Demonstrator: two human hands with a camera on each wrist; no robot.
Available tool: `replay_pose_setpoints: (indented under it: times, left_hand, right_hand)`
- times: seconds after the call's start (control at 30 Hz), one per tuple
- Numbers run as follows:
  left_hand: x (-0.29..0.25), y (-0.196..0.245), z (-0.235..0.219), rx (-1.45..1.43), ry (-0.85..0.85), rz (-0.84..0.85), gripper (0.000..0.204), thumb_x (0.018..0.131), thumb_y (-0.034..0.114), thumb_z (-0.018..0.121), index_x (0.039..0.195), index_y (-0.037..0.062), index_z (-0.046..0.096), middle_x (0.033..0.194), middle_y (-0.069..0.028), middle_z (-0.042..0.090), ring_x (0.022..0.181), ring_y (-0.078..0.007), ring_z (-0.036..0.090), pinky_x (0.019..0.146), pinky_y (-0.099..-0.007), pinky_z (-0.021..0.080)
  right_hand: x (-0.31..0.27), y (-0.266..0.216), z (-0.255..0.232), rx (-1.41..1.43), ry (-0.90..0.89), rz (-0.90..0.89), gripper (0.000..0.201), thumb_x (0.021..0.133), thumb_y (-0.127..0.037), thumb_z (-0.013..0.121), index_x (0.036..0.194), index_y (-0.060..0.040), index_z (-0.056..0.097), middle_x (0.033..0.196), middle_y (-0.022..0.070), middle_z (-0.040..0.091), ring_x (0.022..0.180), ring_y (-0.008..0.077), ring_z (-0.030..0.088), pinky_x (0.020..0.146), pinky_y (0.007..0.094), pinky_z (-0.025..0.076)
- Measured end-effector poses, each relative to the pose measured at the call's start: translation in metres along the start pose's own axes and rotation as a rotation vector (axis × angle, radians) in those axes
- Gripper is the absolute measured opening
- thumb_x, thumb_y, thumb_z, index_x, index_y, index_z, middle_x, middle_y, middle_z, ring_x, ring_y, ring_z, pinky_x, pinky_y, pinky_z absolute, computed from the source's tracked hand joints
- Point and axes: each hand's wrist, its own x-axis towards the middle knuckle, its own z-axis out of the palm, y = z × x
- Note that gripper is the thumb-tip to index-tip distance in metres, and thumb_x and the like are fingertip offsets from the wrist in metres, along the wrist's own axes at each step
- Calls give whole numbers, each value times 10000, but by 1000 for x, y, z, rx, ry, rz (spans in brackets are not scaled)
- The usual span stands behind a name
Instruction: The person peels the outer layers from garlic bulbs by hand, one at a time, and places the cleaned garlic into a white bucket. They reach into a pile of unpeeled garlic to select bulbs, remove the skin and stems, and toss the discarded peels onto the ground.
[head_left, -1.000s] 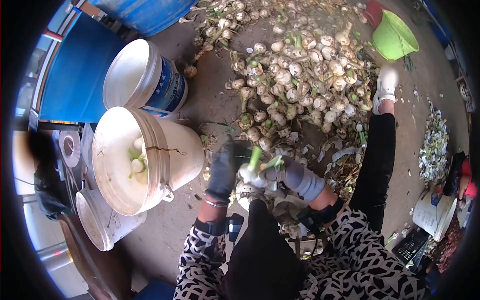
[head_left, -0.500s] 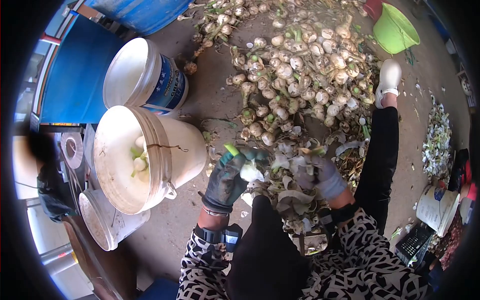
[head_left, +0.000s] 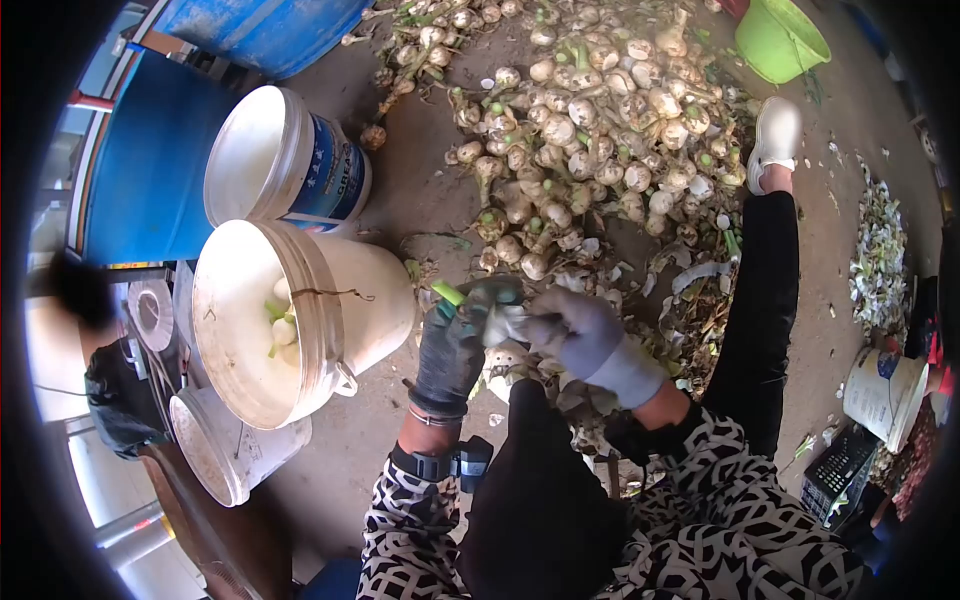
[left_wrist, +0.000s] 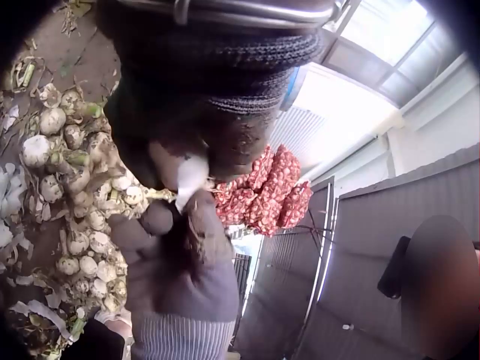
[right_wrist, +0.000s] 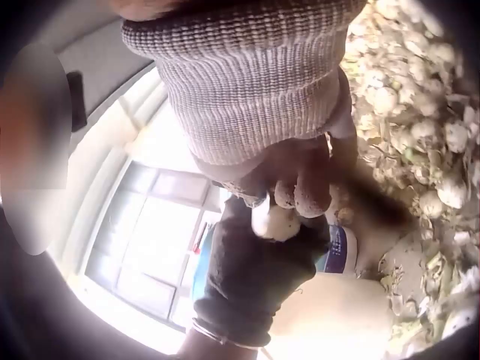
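My left hand (head_left: 448, 355), in a dark glove, grips a garlic bulb (head_left: 503, 325) whose green stem pokes out to the left above the thumb side. The fingers of my right hand (head_left: 597, 345), in a light grey glove, pinch at the bulb's right side. Seen from the right wrist, the white bulb (right_wrist: 275, 222) sits between the two gloves, and the dark glove covers part of it. In the left wrist view a pale strip of skin (left_wrist: 193, 174) lies between both hands' fingertips. Loose peelings (head_left: 590, 400) lie below the hands.
Ahead spreads a big heap of unpeeled garlic (head_left: 600, 150). To the left a white bucket (head_left: 375, 285) holds several peeled bulbs (head_left: 283, 325), beside a grease bucket (head_left: 335, 175) and a smaller bucket (head_left: 245, 455). A green tub (head_left: 780, 45) stands far right, near my shoe (head_left: 775, 140).
My right hand was at the bulb, moved away right over the peelings, and is now back at it. My left hand has turned the bulb, its stem now pointing left.
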Motion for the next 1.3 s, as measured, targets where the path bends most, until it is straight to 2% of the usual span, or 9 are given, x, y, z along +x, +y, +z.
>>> replay_pose_setpoints:
  times: [0.07, 0.13, 0.23, 0.3, 0.43, 0.6, 1.03, 1.23, 1.3]
  left_hand:
    - [-3, 4, 0, -222, 1, -81, 320, 937, 238, 578, 1137, -11, 578, 1117, -118, 642, 937, -276, 635, 874, -385, 499]
    - [4, 17, 6, -1078, 40, -159, 513, 953, 464, 421, 1165, 35, 607, 1233, -192, 597, 1220, -364, 515, 1038, -516, 385]
    - [7, 9, 8, -1435, 81, -188, 455, 951, 385, 448, 1195, 30, 593, 1296, -199, 555, 1302, -392, 425, 1084, -599, 289]
    - [7, 11, 6, -1393, 11, -201, 495, 949, 388, 467, 1246, 2, 555, 1313, -192, 544, 1282, -366, 456, 1077, -555, 326]
    - [10, 19, 7, -328, 137, -132, 389, 1014, 253, 385, 1269, -7, 522, 1216, -141, 615, 958, -196, 626, 952, -307, 451]
    - [12, 52, -4, -545, 122, -217, 468, 1015, 330, 404, 1306, -24, 498, 1154, -94, 594, 1007, -152, 568, 896, -281, 449]
    - [4, 37, -14, -496, -5, -271, 489, 989, 387, 446, 1279, 4, 530, 1231, -131, 568, 1121, -202, 538, 975, -334, 422]
    - [4, 34, 1, -1073, -91, -240, 609, 966, 453, 442, 1289, -59, 513, 1306, -185, 530, 1260, -271, 479, 1038, -375, 396]
    - [7, 25, 4, -1285, 8, -159, 616, 954, 435, 450, 1301, -72, 502, 1394, -221, 456, 1354, -332, 370, 1117, -434, 298]
  right_hand:
    - [-16, 21, -19, -146, -143, 149, 208, 826, -257, 704, 831, -91, 579, 659, 91, 598, 580, 267, 608, 551, 356, 486]
    - [-41, 42, -38, -296, -277, 292, 189, 831, -249, 696, 848, -95, 588, 668, 86, 608, 586, 270, 615, 555, 350, 493]
    - [-64, 48, -42, -676, -620, 217, 193, 849, -272, 682, 852, -100, 593, 642, 88, 603, 581, 272, 624, 532, 361, 494]
    - [-62, 32, -36, -369, -230, 61, 265, 813, -355, 714, 845, -121, 593, 606, 79, 591, 560, 290, 624, 563, 375, 497]
    - [-5, -35, -21, -324, -209, 195, 347, 762, -424, 743, 831, -123, 584, 579, 60, 582, 535, 299, 616, 634, 380, 501]
    - [29, -55, 3, -634, -111, -203, 381, 730, -453, 747, 837, -120, 596, 591, 52, 603, 508, 276, 606, 612, 386, 461]
    - [32, -11, -20, -587, -83, -77, 177, 810, -237, 646, 731, -101, 563, 581, 135, 541, 568, 351, 590, 512, 449, 432]
    - [8, 8, -18, -820, -234, 30, 102, 774, -197, 650, 771, -111, 596, 627, 119, 595, 624, 338, 621, 564, 455, 460]
    - [-18, 27, -1, -1000, -673, 161, 72, 783, -200, 632, 836, -152, 643, 713, 63, 662, 678, 294, 665, 636, 442, 501]
